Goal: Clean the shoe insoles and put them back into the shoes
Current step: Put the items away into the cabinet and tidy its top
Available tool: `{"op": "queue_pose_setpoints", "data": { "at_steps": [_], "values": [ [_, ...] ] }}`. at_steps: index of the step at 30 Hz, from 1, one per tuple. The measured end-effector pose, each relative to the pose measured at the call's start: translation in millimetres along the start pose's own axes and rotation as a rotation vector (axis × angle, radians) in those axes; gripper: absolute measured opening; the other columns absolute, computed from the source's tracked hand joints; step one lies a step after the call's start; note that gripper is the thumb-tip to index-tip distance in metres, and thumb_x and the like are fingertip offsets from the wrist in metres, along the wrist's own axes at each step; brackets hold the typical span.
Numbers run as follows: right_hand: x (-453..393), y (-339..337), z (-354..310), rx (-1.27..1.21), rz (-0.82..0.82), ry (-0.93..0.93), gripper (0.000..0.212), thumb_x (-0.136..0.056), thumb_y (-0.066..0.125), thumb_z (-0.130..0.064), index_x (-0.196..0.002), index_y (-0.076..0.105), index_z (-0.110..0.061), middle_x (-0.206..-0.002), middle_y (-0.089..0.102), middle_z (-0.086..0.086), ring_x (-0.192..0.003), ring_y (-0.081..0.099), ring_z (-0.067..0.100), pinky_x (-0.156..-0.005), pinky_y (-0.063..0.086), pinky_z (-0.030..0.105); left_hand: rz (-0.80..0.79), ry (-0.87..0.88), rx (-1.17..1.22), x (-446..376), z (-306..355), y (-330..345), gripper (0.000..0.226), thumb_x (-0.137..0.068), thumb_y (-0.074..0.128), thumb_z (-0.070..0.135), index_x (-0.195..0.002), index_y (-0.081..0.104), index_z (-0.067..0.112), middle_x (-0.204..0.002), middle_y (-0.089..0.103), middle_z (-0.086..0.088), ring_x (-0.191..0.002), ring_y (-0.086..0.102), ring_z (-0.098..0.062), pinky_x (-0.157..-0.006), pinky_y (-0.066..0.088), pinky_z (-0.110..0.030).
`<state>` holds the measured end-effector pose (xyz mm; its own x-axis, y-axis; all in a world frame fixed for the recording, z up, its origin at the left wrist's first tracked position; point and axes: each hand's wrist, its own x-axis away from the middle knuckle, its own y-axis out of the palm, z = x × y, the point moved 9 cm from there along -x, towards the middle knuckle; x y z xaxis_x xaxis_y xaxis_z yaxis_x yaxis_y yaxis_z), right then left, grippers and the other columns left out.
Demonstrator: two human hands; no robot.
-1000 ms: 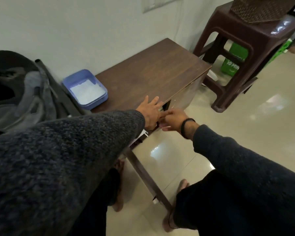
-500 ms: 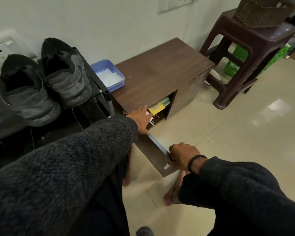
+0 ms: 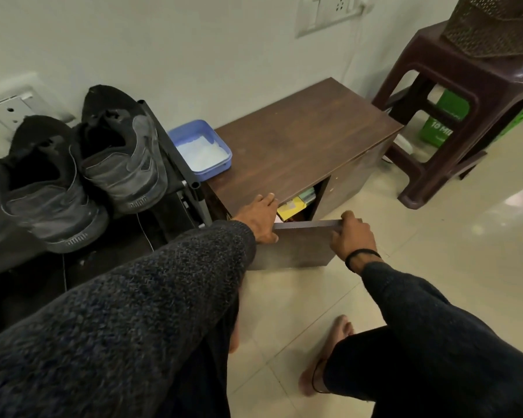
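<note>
Two worn grey shoes [image 3: 82, 164] sat on a dark rack beside the wooden cabinet [image 3: 299, 146]; the right hand [image 3: 351, 233] gripped its open door [image 3: 296, 245]; the left hand [image 3: 261, 217], fingers relaxed, rested at the opening.

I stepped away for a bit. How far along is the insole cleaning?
Barely begun. Nothing looks cleaned: both shoes sit on the rack. In hand: right hand grips the cabinet door, left hand reaches inside. Left: all cleaning and refitting.

Two shoes [image 3: 82, 173], one cabinet [image 3: 302, 140], one tray [image 3: 200, 149]
</note>
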<state>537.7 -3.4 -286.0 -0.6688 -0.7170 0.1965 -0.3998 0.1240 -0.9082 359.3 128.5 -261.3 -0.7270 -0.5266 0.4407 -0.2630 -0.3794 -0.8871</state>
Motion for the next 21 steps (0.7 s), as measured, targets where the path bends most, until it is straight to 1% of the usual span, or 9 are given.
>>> {"op": "queue_pose_setpoints", "data": {
  "at_steps": [2,4,7,9,12,15,16,19,21],
  "values": [
    [-6,4,-8,-0.194,0.001,0.045,0.046,-0.089,0.067,-0.023,-0.127,0.041,-0.017,-0.115,0.061,0.017,-0.097,0.062,0.036,-0.087,0.057,0.049,0.015,-0.008,0.014,-4,-1,1,0.103,-0.088,0.074,0.043,-0.161,0.011,0.007,-0.169,0.004,-0.008,-0.154,0.010,-0.033,-0.123,0.025,-0.045],
    [-11,11,-20,-0.374,-0.013,0.072,0.059,-0.089,0.068,-0.017,-0.135,0.032,-0.024,-0.127,0.060,0.019,-0.104,0.063,0.036,-0.091,0.057,0.048,0.037,-0.015,0.032,-7,-3,1,0.101,-0.088,0.074,0.041,-0.161,0.012,0.008,-0.169,0.005,-0.008,-0.154,0.012,-0.033,-0.123,0.025,-0.044],
    [-17,24,-48,-0.596,-0.115,0.049,0.094,-0.087,0.067,-0.002,-0.155,0.011,-0.036,-0.154,0.043,0.011,-0.117,0.059,0.028,-0.099,0.053,0.041,0.052,-0.013,0.030,-7,-5,3,0.094,-0.092,0.071,0.033,-0.161,0.011,0.010,-0.169,0.004,-0.006,-0.155,0.010,-0.032,-0.123,0.024,-0.044],
    [-22,34,-70,-0.744,-0.199,0.013,0.105,-0.087,0.066,0.003,-0.158,-0.001,-0.037,-0.160,0.035,0.007,-0.133,0.051,0.029,-0.107,0.047,0.041,0.053,-0.017,0.015,-6,-6,5,0.091,-0.094,0.067,0.027,-0.161,0.008,0.011,-0.170,0.001,-0.004,-0.155,0.007,-0.030,-0.123,0.024,-0.044],
    [-27,44,-84,-0.944,-0.202,0.078,0.108,-0.085,0.061,0.009,-0.159,-0.003,-0.036,-0.158,0.038,0.011,-0.136,0.047,0.027,-0.104,0.051,0.049,0.046,-0.017,-0.003,-4,-7,8,0.094,-0.094,0.066,0.023,-0.162,0.003,0.011,-0.170,-0.005,-0.003,-0.156,0.002,-0.029,-0.122,0.026,-0.045],
    [-23,51,-90,-1.087,-0.197,0.186,0.107,-0.086,0.060,0.011,-0.159,-0.003,-0.035,-0.160,0.032,0.011,-0.138,0.043,0.028,-0.097,0.053,0.047,0.012,-0.029,-0.016,-2,-6,11,0.093,-0.094,0.063,0.020,-0.162,0.000,0.012,-0.169,-0.009,-0.001,-0.156,-0.001,-0.028,-0.122,0.026,-0.046],
    [-20,54,-94,-1.089,-0.211,0.189,0.106,-0.086,0.060,0.011,-0.159,-0.002,-0.034,-0.161,0.031,0.010,-0.137,0.044,0.029,-0.097,0.053,0.047,0.007,-0.040,-0.006,1,-6,10,0.092,-0.095,0.062,0.021,-0.162,0.000,0.012,-0.169,-0.010,-0.002,-0.156,-0.002,-0.028,-0.122,0.026,-0.046],
    [-11,61,-99,-0.972,-0.262,0.125,0.100,-0.086,0.061,0.008,-0.160,0.005,-0.029,-0.162,0.031,0.008,-0.141,0.041,0.029,-0.109,0.044,0.055,0.010,-0.060,0.035,13,-2,7,0.089,-0.096,0.062,0.026,-0.162,0.004,0.011,-0.170,-0.005,-0.003,-0.156,0.002,-0.028,-0.122,0.026,-0.046],
    [1,59,-105,-0.835,-0.277,0.037,0.088,-0.087,0.060,0.007,-0.159,0.018,-0.018,-0.159,0.037,0.008,-0.142,0.042,0.026,-0.112,0.042,0.052,0.000,-0.085,0.047,23,-4,5,0.086,-0.097,0.062,0.030,-0.161,0.009,0.009,-0.169,0.002,-0.005,-0.155,0.009,-0.028,-0.122,0.027,-0.044]
  ]
}}
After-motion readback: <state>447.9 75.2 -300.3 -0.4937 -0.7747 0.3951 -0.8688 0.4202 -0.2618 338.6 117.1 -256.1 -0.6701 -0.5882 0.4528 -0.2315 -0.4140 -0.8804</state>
